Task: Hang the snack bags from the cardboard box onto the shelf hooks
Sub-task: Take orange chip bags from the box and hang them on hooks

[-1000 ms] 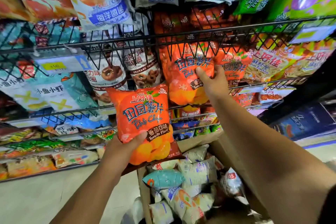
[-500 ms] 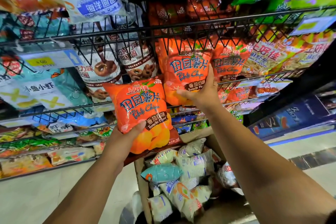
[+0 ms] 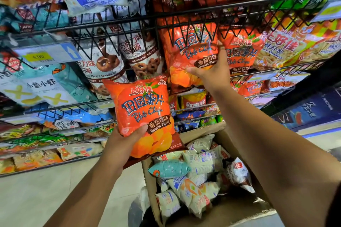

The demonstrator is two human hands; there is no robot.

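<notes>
On my left hand (image 3: 121, 142) the fingers clamp the glossy orange potato-chip bag (image 3: 145, 112); my right hand (image 3: 210, 73) lies fingers-spread against the hung orange bag (image 3: 190, 51). Pushing harder could unhook it.

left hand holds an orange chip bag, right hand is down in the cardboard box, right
No. In the head view the right hand is up on the hanging orange bag, not in the cardboard box; the left hand holds an orange chip bag.

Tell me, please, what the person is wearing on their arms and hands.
Nothing shows on the left hand or right hand: no gloves, rings or watch, and both forearms are bare. A dark sleeve edge appears at the right upper arm.
</notes>
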